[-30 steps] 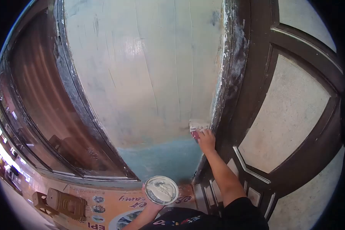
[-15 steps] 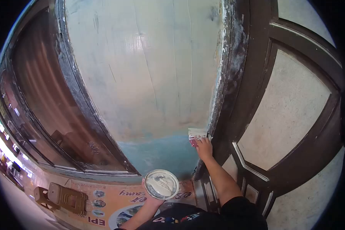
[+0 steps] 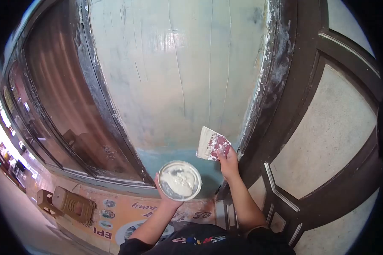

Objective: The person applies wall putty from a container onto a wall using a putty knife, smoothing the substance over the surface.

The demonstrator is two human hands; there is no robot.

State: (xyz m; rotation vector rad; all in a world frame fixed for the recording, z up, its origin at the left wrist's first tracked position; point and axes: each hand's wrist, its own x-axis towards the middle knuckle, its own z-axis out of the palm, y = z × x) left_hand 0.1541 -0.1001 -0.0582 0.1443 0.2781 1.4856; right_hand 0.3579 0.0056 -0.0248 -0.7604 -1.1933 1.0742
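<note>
**Paste container and red spreader held apart in front of a two-toned wall**

A shallow round container with a pale rim (image 3: 184, 199) is held by the left hand (image 3: 169, 203), whose grip is closed around its side and underside. Inside it, smooth off-white paste (image 3: 183, 182) is heaped unevenly, with greyish patches of the inner surface left showing. A flat, red, wide-bladed spreader (image 3: 214, 145) is gripped by the right hand (image 3: 228, 162), with the thumb laid on its paste-specked face. Its broad edge, thickly coated in off-white, is pointed to the left and tilted. The spreader is held above and to the right of the container, near it but not touching; whether the wall is touched by the blade cannot be told.

Behind both, a tall pale-green wall panel (image 3: 178, 85) is marked by long, thin vertical lines and grey smudges, and is bounded below by a blue painted band (image 3: 151, 159). The panel is flanked on the right by dark trim with flaking white patches (image 3: 278, 63) and a dark brown door with pale inset panels (image 3: 302, 55). On the left, a reddish-brown curtain (image 3: 64, 85) is seen behind glass. Below, brown plastic stools (image 3: 72, 203) are placed beside an orange printed banner (image 3: 119, 210). A black printed shirt (image 3: 195, 242) is worn by the person.
</note>
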